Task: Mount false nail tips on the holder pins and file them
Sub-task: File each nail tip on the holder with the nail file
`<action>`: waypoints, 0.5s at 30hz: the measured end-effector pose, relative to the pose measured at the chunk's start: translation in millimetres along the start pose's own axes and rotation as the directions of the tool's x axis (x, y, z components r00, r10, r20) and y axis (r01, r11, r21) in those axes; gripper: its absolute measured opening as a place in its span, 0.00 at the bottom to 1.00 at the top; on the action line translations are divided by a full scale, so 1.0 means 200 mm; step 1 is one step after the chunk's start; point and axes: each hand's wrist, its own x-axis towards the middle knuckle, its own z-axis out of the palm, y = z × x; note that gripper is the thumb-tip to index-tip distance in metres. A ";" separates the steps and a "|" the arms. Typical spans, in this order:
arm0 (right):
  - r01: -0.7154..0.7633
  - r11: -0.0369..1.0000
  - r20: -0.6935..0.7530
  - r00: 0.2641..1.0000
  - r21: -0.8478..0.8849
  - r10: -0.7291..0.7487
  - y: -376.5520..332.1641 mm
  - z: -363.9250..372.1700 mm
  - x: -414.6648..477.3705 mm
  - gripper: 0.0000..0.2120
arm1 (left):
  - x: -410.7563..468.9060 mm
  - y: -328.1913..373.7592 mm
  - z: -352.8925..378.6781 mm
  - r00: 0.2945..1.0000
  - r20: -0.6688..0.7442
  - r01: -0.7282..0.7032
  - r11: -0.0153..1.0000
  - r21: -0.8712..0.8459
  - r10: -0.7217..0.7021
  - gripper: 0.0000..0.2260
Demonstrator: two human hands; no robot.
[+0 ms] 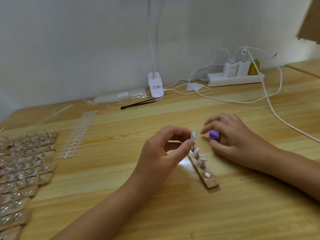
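My left hand pinches a clear false nail tip between thumb and forefinger, just above the far end of a wooden holder strip. The strip lies on the table with several metal pins; two pins carry white tips, and a white dot sits near its close end. My right hand rests beside the strip's far end, closed around a purple block, fingers curled over it.
Many wooden holder strips with mounted tips lie at the left. A strip of unused tips sits beside them. Black tweezers, a lamp clip, bagged tips, a power strip and trailing cables line the back.
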 end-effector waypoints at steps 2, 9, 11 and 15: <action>0.042 0.996 -0.088 0.996 0.082 -0.035 -0.04 -0.02 -0.01 0.10 | 0.00 0.00 -0.01 0.999 -0.007 -0.031 0.999 0.035 0.031 0.04; 0.297 0.930 -0.248 0.938 0.218 -0.241 -0.17 -0.03 -0.05 0.19 | 0.01 0.01 0.00 0.997 -0.010 -0.075 0.988 0.138 0.077 0.06; 0.306 0.924 -0.257 0.935 0.229 -0.246 -0.17 -0.02 -0.05 0.17 | 0.00 0.01 0.00 0.997 -0.013 -0.077 0.982 0.174 0.080 0.05; 0.323 0.914 -0.288 0.925 0.244 -0.249 -0.16 -0.01 -0.04 0.13 | -0.01 0.01 0.01 0.999 -0.008 -0.051 0.980 0.195 0.054 0.05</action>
